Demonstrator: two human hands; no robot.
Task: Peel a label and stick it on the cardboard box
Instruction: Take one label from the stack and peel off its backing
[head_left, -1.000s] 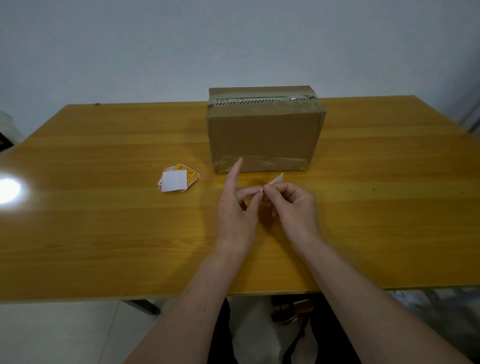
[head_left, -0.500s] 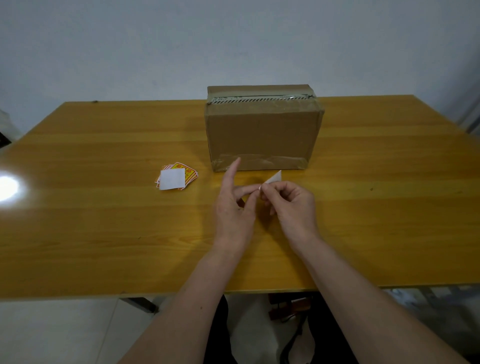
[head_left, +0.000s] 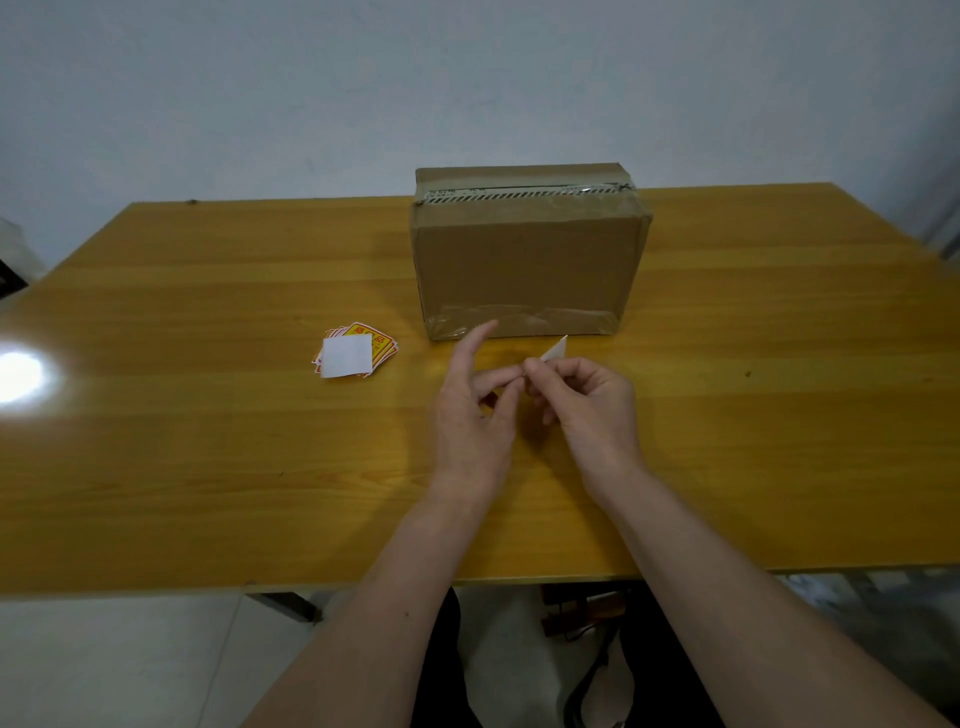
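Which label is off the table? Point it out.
The white label pinched between both hands' fingers, above the table; the others lie stacked left of the box.

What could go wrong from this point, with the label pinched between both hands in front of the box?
1. Both hands, left hand and right hand, pinch the small label at one corner; it may curl, tear or stick to the fingers.
2. The cardboard box has crinkled tape along its lower front, so a label pressed there might grip poorly.
3. The loose stack of labels lies near the left hand; a sweep might scatter it.
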